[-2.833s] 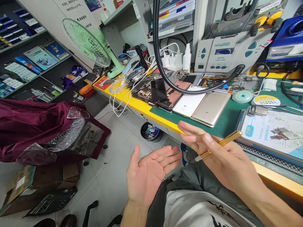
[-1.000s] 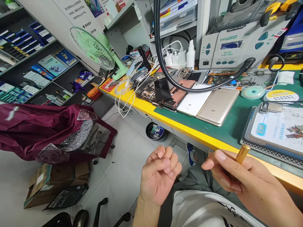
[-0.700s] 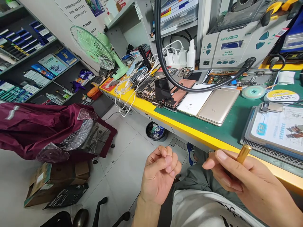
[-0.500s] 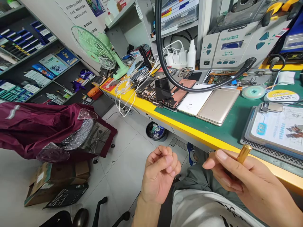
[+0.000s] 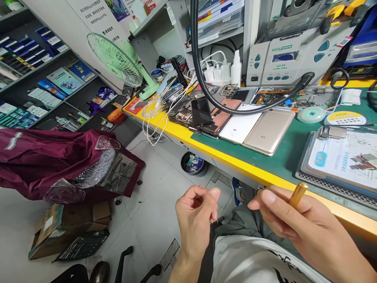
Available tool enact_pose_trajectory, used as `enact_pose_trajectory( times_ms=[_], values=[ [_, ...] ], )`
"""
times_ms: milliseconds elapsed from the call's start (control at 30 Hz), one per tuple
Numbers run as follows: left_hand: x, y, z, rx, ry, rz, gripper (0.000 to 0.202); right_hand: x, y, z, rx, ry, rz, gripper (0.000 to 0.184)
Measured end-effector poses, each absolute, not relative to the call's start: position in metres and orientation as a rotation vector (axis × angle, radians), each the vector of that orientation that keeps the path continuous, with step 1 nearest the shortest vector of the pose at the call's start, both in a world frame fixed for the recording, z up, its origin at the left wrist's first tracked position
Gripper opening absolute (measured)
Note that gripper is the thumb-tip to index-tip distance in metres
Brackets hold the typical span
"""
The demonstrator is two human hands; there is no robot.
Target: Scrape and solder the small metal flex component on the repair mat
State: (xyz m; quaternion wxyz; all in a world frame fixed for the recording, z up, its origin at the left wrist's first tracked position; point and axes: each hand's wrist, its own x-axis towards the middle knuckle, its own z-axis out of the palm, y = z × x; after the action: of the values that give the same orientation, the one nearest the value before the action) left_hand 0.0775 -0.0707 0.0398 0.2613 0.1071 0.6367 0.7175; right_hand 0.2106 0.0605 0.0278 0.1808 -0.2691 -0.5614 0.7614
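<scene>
My right hand (image 5: 290, 220) is shut on a gold precision screwdriver (image 5: 298, 194), and its tip is hidden inside my fingers. My left hand (image 5: 196, 222) hangs over the floor with its fingers curled shut, and nothing shows in them. Both hands are below the yellow bench edge (image 5: 250, 169), touching nothing on the bench. Nearest on the green mat lie a gold Mi phone (image 5: 266, 131) and a white Mi phone (image 5: 240, 129). Beside them is a row of opened phones, with a black phone (image 5: 202, 111) on top.
A Quick hot-air rework station (image 5: 294, 57) stands behind the mat, its black hose (image 5: 224, 106) arching over the phones. A printed sheet on a board (image 5: 338, 155) lies at the right. Below the bench are a small waste bin (image 5: 193, 163), a maroon cloth (image 5: 59, 161) and a cardboard box (image 5: 70, 230).
My left hand has gone from an open palm to curled fingers. My right hand has turned the gold screwdriver upright, its tip now hidden. The view has shifted slightly.
</scene>
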Motion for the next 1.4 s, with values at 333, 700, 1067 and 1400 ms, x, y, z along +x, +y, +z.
enact_pose_trajectory(
  times_ms=[333, 700, 1067, 1400],
  values=[
    [0.089, -0.075, 0.036, 0.644, 1.953, 1.919, 0.024, 0.188, 0.050, 0.043, -0.649, -1.804, 2.158, 0.035],
    [0.080, -0.069, 0.046, 0.289, 1.550, 1.900, 0.049, 0.176, 0.063, 0.034, -0.758, -1.662, 2.221, 0.048],
    [0.082, -0.065, 0.048, 0.078, 1.330, 1.921, 0.048, 0.167, 0.038, 0.038, -0.615, -1.683, 2.215, 0.028],
    [0.078, -0.064, 0.049, -0.007, 1.131, 1.913, 0.045, 0.172, 0.055, 0.027, -0.816, -1.459, 2.131, 0.043]
  ],
)
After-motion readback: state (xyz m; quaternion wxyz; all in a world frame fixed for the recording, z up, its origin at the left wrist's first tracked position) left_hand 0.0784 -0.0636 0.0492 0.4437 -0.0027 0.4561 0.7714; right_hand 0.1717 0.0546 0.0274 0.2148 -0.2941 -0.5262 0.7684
